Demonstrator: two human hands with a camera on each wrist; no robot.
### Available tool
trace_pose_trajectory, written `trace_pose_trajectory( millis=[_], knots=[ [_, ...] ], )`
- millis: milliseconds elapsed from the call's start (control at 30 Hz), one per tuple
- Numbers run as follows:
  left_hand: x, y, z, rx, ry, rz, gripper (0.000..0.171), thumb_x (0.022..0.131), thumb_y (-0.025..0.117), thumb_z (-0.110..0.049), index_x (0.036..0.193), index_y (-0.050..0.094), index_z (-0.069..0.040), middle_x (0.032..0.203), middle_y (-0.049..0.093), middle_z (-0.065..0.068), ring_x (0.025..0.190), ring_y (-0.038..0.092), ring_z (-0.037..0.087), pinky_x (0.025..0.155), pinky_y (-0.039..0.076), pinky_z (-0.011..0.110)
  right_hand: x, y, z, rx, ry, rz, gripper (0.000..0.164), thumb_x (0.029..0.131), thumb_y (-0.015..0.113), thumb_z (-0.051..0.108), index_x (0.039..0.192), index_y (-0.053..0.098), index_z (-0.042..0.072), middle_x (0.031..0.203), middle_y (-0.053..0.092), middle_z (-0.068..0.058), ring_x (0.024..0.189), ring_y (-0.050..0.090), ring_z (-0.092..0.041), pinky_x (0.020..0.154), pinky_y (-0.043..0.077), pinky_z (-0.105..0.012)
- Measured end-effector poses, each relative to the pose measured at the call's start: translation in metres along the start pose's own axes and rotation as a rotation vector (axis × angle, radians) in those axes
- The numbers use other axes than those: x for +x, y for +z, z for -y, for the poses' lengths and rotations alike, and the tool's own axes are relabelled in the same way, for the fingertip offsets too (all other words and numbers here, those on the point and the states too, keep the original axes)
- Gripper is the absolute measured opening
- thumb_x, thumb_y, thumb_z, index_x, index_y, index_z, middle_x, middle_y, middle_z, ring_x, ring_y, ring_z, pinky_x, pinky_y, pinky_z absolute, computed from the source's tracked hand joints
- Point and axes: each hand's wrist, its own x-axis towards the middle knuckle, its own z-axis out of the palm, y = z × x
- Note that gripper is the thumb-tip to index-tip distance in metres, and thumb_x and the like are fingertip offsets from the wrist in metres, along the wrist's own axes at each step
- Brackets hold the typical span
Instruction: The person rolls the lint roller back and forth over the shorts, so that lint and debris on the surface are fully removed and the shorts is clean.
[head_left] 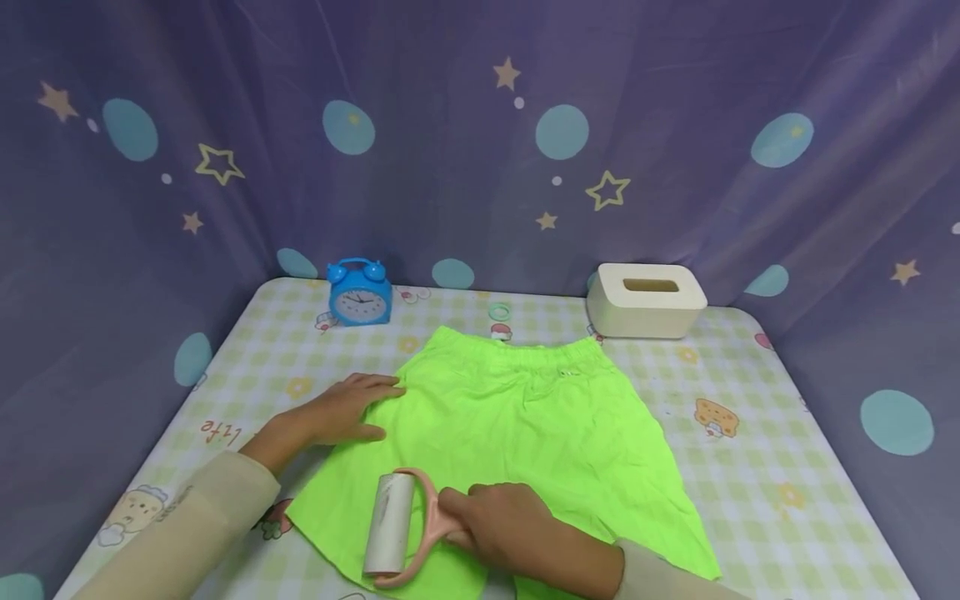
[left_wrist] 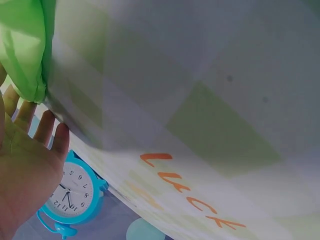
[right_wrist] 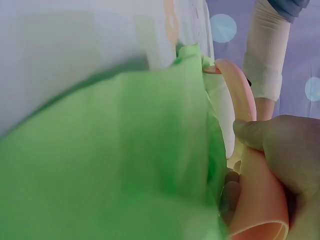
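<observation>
Neon green shorts (head_left: 480, 425) lie spread on the table, waistband toward the back. My right hand (head_left: 510, 527) grips the pink handle of a lint roller (head_left: 390, 523), whose white cylinder lies over the lower left leg of the shorts. In the right wrist view, thumb and fingers wrap the pink handle (right_wrist: 260, 195), and the green cloth (right_wrist: 125, 150) fills much of the picture. My left hand (head_left: 348, 410) rests on the left edge of the shorts, its fingers extended. The left wrist view shows that hand (left_wrist: 30, 170) with fingertips at the green cloth (left_wrist: 25, 50).
A blue alarm clock (head_left: 360, 293) stands at the back left. A cream tissue box (head_left: 647, 302) sits at the back right, and a small green ring (head_left: 498, 312) lies between them. The checked tablecloth (head_left: 780, 533) covers the table; a purple curtain (head_left: 450, 208) hangs behind.
</observation>
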Motion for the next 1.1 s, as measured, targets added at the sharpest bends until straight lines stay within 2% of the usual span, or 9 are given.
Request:
trace_pose_trajectory(
  millis=[133,467,733,933,1100],
  knots=[
    [0.000,-0.001,0.000,-0.002,-0.014,0.003,0.068,0.093,0.076,-0.031,0.153,0.049,-0.015,0.161,0.040,0.014,0.146,0.035,0.044,0.112,0.033,0.069,-0.010,-0.005,-0.009,0.051,0.011,0.032,0.029,0.099,0.054,0.057,0.095,0.051,0.029,0.061,0.041,0.010,0.050,0.035,-0.003,0.041,0.023,-0.021],
    [0.002,0.001,-0.002,0.006,-0.012,0.011,0.068,0.093,0.076,-0.031,0.153,0.048,-0.013,0.160,0.040,0.015,0.145,0.035,0.045,0.111,0.032,0.069,-0.041,-0.012,-0.033,0.080,0.031,0.042,0.029,0.098,0.056,0.057,0.096,0.050,0.029,0.063,0.040,0.012,0.051,0.032,-0.003,0.042,0.023,-0.022],
    [0.002,0.000,-0.003,-0.009,-0.017,0.009,0.069,0.093,0.076,-0.031,0.153,0.048,-0.014,0.161,0.040,0.015,0.145,0.034,0.046,0.112,0.031,0.070,-0.074,-0.013,-0.043,0.044,0.039,-0.101,0.028,0.097,0.060,0.056,0.094,0.051,0.029,0.062,0.030,0.016,0.052,0.021,0.002,0.044,0.016,-0.016],
    [0.002,0.000,-0.002,-0.012,-0.013,0.012,0.069,0.093,0.076,-0.032,0.154,0.047,-0.014,0.161,0.039,0.015,0.145,0.034,0.046,0.111,0.031,0.071,-0.093,-0.017,-0.052,0.100,0.070,-0.075,0.023,0.097,0.062,0.052,0.098,0.052,0.031,0.065,0.031,0.018,0.054,0.024,0.003,0.046,0.021,-0.016],
    [0.001,0.000,-0.002,-0.018,-0.004,0.012,0.069,0.093,0.075,-0.033,0.154,0.047,-0.014,0.161,0.039,0.015,0.145,0.034,0.046,0.111,0.031,0.070,-0.106,-0.023,-0.061,0.120,0.060,-0.065,0.021,0.097,0.063,0.050,0.100,0.053,0.032,0.068,0.031,0.020,0.056,0.024,0.004,0.048,0.023,-0.015]
  ],
)
